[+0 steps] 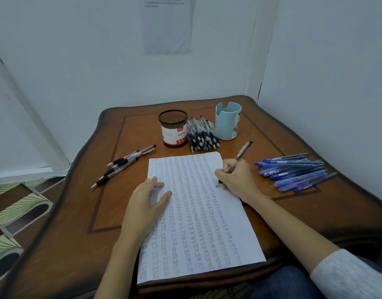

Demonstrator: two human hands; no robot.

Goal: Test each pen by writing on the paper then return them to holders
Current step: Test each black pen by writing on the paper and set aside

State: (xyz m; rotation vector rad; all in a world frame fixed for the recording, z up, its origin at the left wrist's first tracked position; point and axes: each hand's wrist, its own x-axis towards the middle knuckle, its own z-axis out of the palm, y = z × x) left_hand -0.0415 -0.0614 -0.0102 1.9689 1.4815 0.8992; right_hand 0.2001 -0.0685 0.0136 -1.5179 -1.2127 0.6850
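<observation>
A sheet of paper (198,223) covered in rows of handwriting lies on the wooden table (77,223). My right hand (237,180) grips a black pen (241,154), its tip touching the paper's right edge. My left hand (146,203) rests flat on the paper's left side. A black mesh holder (173,128) and a light blue holder (227,121) stand at the back, both looking empty. Between them lies a pile of black pens (202,134). Several black pens (123,165) lie at the left. A heap of blue pens (293,171) lies at the right.
White walls close in behind and to the right of the table, with a printed sheet (167,24) taped on the back wall. Patterned floor tiles (15,212) show at the left. The table's near edge sits just above my lap.
</observation>
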